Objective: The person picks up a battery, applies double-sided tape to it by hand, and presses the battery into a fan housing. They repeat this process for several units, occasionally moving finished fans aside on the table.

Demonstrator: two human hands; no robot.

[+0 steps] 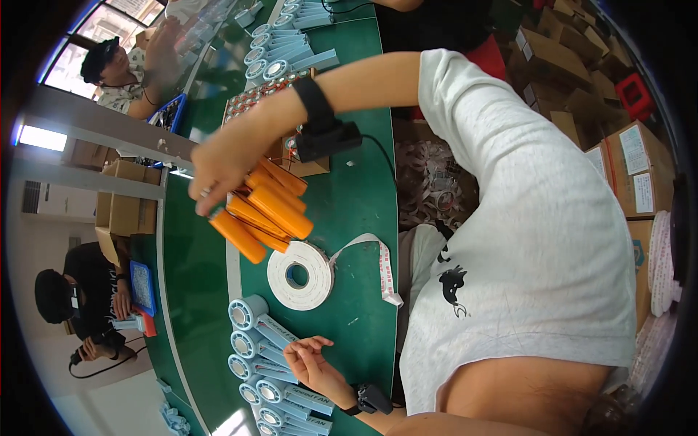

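My right hand (229, 163) reaches across the green bench and grips a bunch of several orange cylindrical battery cells (280, 211), which hang tilted below the fingers. Beneath and beside them lies a white roll of tape (300, 275), with a loose printed strip (385, 269) trailing toward my body. My left hand (313, 363) is at the edge of a row of light blue handheld fans (249, 341). Its fingers are loosely bent and apart, and nothing shows in them; whether it touches a fan I cannot tell.
More blue fans (273, 54) lie at the far end of the bench. A box of cells (254, 102) is partly hidden behind my right forearm. Two people (91, 291) work across the bench near a blue tray (143, 287). Cardboard boxes (552, 62) are stacked behind me.
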